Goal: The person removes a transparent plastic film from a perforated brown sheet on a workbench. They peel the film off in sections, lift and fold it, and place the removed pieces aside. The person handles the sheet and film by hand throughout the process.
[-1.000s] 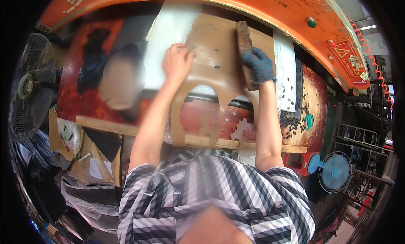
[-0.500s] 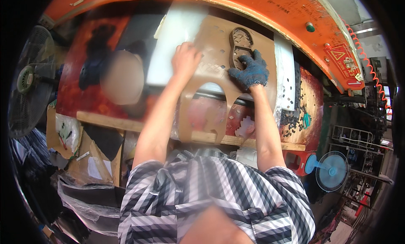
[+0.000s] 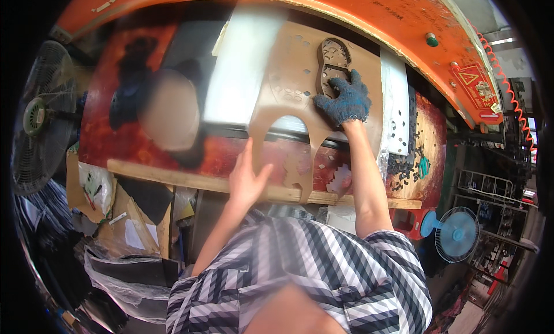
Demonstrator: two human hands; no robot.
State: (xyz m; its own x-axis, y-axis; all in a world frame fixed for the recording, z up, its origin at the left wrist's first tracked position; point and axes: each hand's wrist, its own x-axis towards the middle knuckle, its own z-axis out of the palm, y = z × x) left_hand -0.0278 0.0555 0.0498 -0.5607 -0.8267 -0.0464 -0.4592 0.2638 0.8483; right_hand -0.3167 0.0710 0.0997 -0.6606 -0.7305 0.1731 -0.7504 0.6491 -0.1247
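A shoe-sole-shaped cutting die [image 3: 333, 60] stands on a brown sheet [image 3: 369, 83] with small holes and large curved cut-outs along its near side. My right hand [image 3: 344, 100], in a dark blue knit glove, grips the die's near end, its thumb to the left and fingers to the right; the exact contact is partly hidden. Bare, my left hand [image 3: 247, 178] is at the near left of the sheet, index finger and thumb spread apart beside a hanging strip of it. Whether the hand touches that strip is unclear.
An orange machine beam [image 3: 369, 16] with a green button [image 3: 431, 40] spans the far side. A white board [image 3: 239, 68] lies under the sheet, with a blurred beige round piece [image 3: 168, 112] farther left. Small black scraps [image 3: 401, 172] lie right. Fans stand at both sides.
My left hand has come off the sheet's upper left area and moved down toward me, to its near edge. My right hand stays at the die. The sheet's near left strip has shifted.
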